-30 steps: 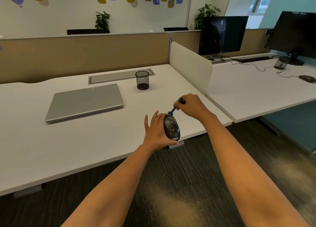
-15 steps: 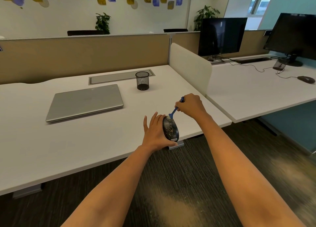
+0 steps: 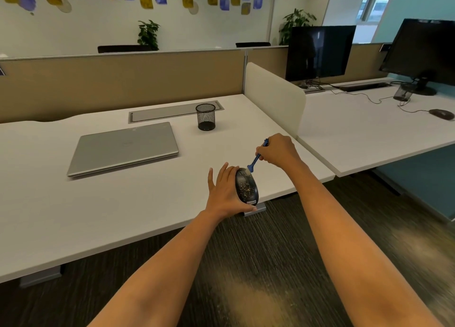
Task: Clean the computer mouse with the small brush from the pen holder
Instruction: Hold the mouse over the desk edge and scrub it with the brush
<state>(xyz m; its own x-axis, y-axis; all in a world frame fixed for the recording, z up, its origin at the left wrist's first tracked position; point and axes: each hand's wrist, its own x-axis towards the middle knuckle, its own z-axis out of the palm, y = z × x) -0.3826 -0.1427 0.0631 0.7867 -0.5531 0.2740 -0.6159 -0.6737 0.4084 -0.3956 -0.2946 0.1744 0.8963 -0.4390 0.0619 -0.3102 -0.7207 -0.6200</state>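
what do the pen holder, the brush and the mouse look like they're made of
Pen holder: black wire mesh, probably metal, since the desk shows through its wall. Brush: blue handle with an even colour, likely moulded plastic, with pale bristles at the tip. Mouse: black shell with a slight sheen, probably plastic, speckled with yellowish debris.

Black mouse point(image 3: 247, 188) flecked gold, blue brush point(image 3: 256, 159), white desk point(image 3: 123, 203)

Soft, even daylight is filling the room, coming from the window point(image 3: 374, 4) at the top right. The worktop point(image 3: 123, 203) is showing faint shadows. Edges are bending; the floor point(image 3: 258, 289) is looking smeared.
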